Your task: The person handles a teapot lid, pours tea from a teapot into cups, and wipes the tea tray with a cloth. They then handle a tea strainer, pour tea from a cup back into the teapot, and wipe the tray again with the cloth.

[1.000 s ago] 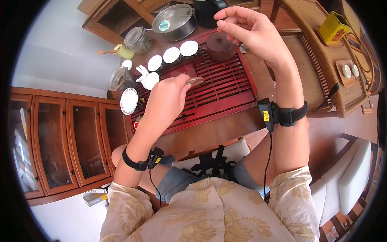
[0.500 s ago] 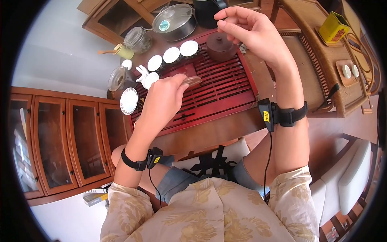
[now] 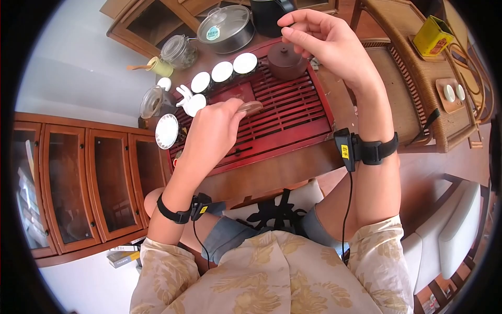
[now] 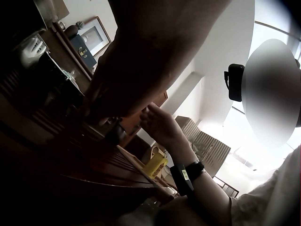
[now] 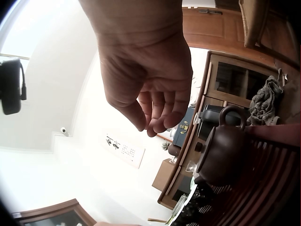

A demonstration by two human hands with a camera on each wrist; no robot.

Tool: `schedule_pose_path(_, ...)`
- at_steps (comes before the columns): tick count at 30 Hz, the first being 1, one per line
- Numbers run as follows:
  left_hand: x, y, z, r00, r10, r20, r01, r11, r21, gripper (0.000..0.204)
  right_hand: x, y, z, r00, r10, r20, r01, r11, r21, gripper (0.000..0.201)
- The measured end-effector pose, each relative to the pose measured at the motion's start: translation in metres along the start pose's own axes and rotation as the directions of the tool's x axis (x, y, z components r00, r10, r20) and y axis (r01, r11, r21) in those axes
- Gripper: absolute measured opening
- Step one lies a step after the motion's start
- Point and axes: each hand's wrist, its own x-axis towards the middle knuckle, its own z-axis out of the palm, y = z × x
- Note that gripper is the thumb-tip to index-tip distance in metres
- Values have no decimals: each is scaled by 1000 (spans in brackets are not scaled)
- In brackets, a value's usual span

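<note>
My left hand (image 3: 212, 133) hovers over the red slatted tea tray (image 3: 293, 112) and pinches a small brown cup (image 3: 250, 107) at its fingertips. In the left wrist view that hand (image 4: 122, 70) is a dark silhouette and the cup is hidden. My right hand (image 3: 319, 39) is raised above the lidded brown clay teapot (image 3: 285, 58) at the tray's far end. In the right wrist view its fingers (image 5: 157, 110) hang loosely curled, tips close together, with nothing visible in them, above and left of the teapot (image 5: 225, 150).
Three white cups (image 3: 222, 71) line the tray's far left edge, and a white dish (image 3: 167, 131) sits at its left corner. Behind stand a glass-lidded pot (image 3: 226, 29), a glass jar (image 3: 178, 51) and a black kettle (image 3: 266, 15). A yellow tin (image 3: 431, 35) rests on wicker furniture at the right.
My left hand with the brown cup has shifted only slightly over the tray. The right hand stays raised above the teapot.
</note>
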Motion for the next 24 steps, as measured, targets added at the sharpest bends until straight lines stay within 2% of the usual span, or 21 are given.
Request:
schedule_pose_path(8, 2, -2, -3, 999, 3, -40, -4, 999, -35, 21, 1, 3, 0, 1000, -15, 7, 14, 1000, 19, 28)
schedule_pose_path(11, 1, -3, -2, 1000, 8, 20, -8, 1000, -4, 21, 0, 0, 1, 1000, 9, -1, -9, 1000, 15, 29)
schedule_pose_path(14, 0, 1, -4, 1000, -5, -28, 4, 999, -37, 21, 0, 0, 1, 1000, 19, 6, -19, 1000, 12, 29)
schedule_pose_path(17, 0, -6, 2, 999, 45, -10, -45, 999, -7, 21, -1, -3, 1, 1000, 28, 0, -28, 1000, 3, 28)
schedule_pose_path(24, 11, -10, -3, 995, -10, -103, 17, 997, 74, 18, 0, 0, 0, 1000, 4, 6, -4, 1000, -1, 28)
